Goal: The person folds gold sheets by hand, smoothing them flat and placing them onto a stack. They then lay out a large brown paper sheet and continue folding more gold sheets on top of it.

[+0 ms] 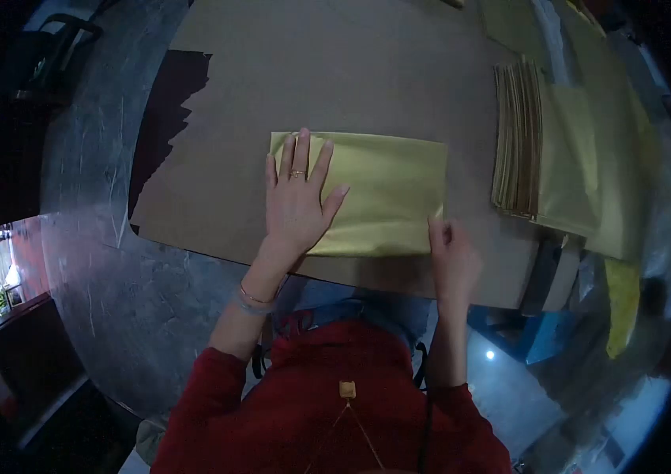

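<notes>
The left hand's (297, 207) fingers spread flat over one end of the gold sheet (383, 193); the right hand's (455, 257) curl at its near right corner, pinch unclear. Shiny, faintly creased and roughly rectangular, it lies on the brown tabletop (351, 79)

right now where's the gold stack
Head view: the gold stack lies on the right side of the table, beyond and right of the right hand.

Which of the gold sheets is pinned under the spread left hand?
The gold sheet lying apart from the stack, between the two forearms' reach: the left hand rests flat on its left end. The stacked ones lie farther right.
</notes>
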Tool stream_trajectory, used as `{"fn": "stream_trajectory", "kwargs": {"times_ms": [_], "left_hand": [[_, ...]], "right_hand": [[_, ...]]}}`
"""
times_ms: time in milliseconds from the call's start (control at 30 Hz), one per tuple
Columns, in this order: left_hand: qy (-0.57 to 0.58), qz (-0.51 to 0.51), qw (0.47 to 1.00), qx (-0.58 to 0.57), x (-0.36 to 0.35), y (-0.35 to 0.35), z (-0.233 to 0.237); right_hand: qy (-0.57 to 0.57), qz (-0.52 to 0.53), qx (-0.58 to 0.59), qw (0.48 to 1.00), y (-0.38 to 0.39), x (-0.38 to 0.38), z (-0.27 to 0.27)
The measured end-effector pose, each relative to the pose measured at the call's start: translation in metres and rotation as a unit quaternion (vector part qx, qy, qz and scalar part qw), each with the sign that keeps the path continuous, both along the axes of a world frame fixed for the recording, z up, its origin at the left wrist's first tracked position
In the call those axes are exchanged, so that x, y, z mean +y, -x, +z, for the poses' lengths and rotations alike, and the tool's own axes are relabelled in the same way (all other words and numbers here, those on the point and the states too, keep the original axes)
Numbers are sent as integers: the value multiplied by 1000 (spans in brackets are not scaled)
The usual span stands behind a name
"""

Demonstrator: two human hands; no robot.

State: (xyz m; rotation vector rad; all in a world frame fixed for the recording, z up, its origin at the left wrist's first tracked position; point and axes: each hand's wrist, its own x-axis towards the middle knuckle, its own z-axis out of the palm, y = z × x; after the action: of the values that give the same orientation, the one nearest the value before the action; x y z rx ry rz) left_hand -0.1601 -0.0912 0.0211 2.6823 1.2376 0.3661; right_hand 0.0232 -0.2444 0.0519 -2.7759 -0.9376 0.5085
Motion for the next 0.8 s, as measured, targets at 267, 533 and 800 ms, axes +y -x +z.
{"fn": "stream_trajectory", "kwargs": {"times_ms": [267,533,800], "left_hand": [[-4,0,1000,8,-1,0,0],[-22,4,1000,-4,-2,0,-4],[-6,11,1000,18,-7,0,0]], "right_hand": [[-243,192,-120,943,1,55,5],[-199,359,-117,905,0,95,-24],[-216,349,-153,899,4,96,-37]]}}
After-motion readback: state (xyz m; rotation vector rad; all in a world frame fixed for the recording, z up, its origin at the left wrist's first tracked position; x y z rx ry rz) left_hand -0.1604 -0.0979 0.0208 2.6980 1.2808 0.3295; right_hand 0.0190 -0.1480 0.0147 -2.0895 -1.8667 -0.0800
